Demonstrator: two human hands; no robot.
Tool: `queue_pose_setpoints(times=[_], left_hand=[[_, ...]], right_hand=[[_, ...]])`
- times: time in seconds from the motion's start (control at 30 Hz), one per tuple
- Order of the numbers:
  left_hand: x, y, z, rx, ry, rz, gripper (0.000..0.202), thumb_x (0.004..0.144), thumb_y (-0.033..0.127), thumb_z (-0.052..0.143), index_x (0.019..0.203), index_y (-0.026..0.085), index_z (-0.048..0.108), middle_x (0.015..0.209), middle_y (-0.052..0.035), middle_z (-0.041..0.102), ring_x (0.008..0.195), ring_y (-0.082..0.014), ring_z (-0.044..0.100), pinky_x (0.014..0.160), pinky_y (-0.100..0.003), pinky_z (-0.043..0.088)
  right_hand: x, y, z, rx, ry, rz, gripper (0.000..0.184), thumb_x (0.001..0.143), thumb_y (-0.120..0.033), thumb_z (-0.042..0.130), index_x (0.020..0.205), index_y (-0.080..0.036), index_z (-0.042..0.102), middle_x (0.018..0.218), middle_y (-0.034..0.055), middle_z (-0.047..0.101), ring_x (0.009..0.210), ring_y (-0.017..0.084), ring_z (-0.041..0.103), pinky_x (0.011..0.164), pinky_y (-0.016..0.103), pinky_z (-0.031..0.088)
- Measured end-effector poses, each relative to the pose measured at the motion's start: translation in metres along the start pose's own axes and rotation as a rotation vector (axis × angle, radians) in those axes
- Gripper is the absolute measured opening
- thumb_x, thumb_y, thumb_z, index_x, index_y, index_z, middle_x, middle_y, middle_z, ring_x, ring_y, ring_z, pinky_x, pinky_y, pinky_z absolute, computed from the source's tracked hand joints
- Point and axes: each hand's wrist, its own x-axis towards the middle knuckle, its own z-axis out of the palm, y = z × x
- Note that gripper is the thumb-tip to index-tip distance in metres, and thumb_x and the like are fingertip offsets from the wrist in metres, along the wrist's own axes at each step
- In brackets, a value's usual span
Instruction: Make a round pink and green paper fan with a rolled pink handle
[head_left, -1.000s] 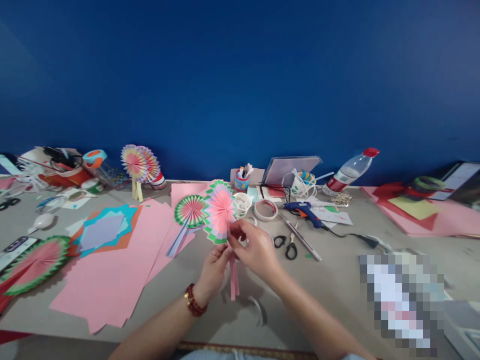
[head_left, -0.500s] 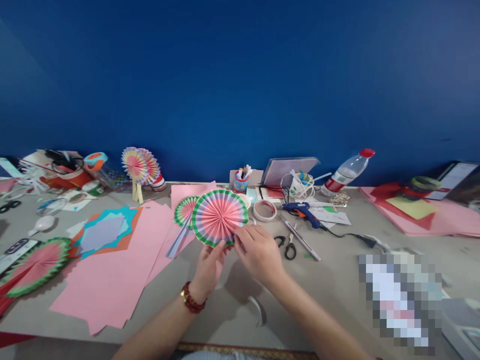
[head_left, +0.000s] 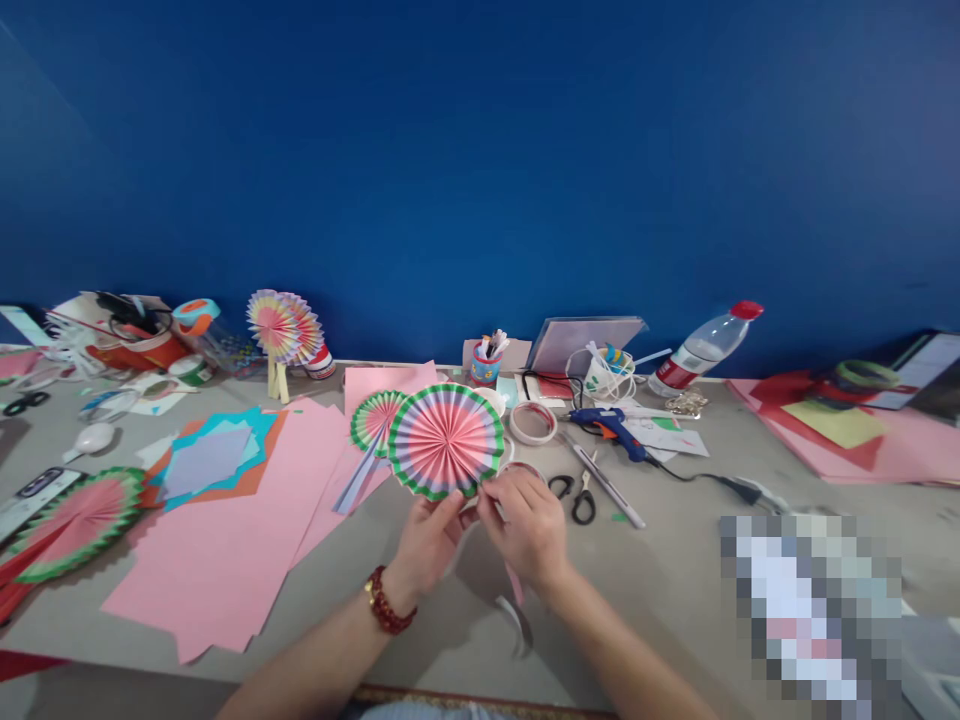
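A pleated paper fan (head_left: 445,442), pink with a green and white rim, is spread into a full circle above the grey table (head_left: 675,570). My left hand (head_left: 427,545), with a red bead bracelet on the wrist, pinches the fan's bottom edge. My right hand (head_left: 529,530) is closed on the pink handle strips (head_left: 514,586) just right of it, which hang down below the fingers. Both hands touch at the fan's base.
A second small fan (head_left: 374,424) lies on pink paper sheets (head_left: 240,530) to the left. Black scissors (head_left: 574,496), a blue glue gun (head_left: 609,426), a tape roll (head_left: 532,421) and a plastic bottle (head_left: 705,350) lie to the right. Another fan (head_left: 71,520) rests far left.
The fan went from half folded to a full open circle. My hands shifted slightly down and right, and the handle strips swung together below my right hand.
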Motion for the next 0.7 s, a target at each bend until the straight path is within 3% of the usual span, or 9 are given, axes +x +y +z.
queue_pose_setpoints(times=[0.2,0.4,0.57,0.7], left_hand=[[-0.002,-0.013,-0.002,0.091,0.068,-0.011,0.026,0.069,0.033,0.086,0.083,0.017,0.071,0.087,-0.0044,0.077,0.082,-0.0167,0.072,0.081,-0.029,0.055],[0.001,-0.006,0.000,0.095,0.099,0.021,0.025,0.069,0.035,0.086,0.080,0.015,0.074,0.081,-0.0050,0.077,0.076,-0.0158,0.072,0.079,-0.026,0.054],[0.001,-0.001,0.000,0.120,0.106,0.024,0.028,0.070,0.038,0.084,0.083,0.014,0.075,0.084,-0.0094,0.078,0.077,-0.0183,0.072,0.075,-0.027,0.055],[0.000,0.003,-0.001,0.099,0.132,0.040,0.026,0.069,0.036,0.085,0.078,0.015,0.072,0.077,-0.0055,0.076,0.069,-0.0145,0.069,0.069,-0.025,0.054]], right_hand=[[-0.005,-0.005,0.006,-0.018,0.029,0.032,0.016,0.089,-0.010,0.056,0.077,-0.021,0.060,0.069,0.0040,0.068,0.068,0.019,0.063,0.068,0.031,0.048],[-0.010,-0.010,0.011,0.005,0.005,-0.003,0.013,0.093,-0.013,0.055,0.094,-0.019,0.066,0.079,0.0060,0.073,0.073,0.020,0.068,0.070,0.032,0.050],[-0.011,-0.014,0.009,0.067,-0.041,-0.085,0.023,0.093,-0.010,0.054,0.112,-0.015,0.064,0.086,0.0086,0.075,0.071,0.021,0.067,0.068,0.034,0.050],[-0.010,-0.009,-0.001,0.185,0.004,-0.048,0.025,0.091,-0.009,0.056,0.112,-0.019,0.063,0.083,0.0051,0.073,0.066,0.018,0.064,0.064,0.031,0.048]])
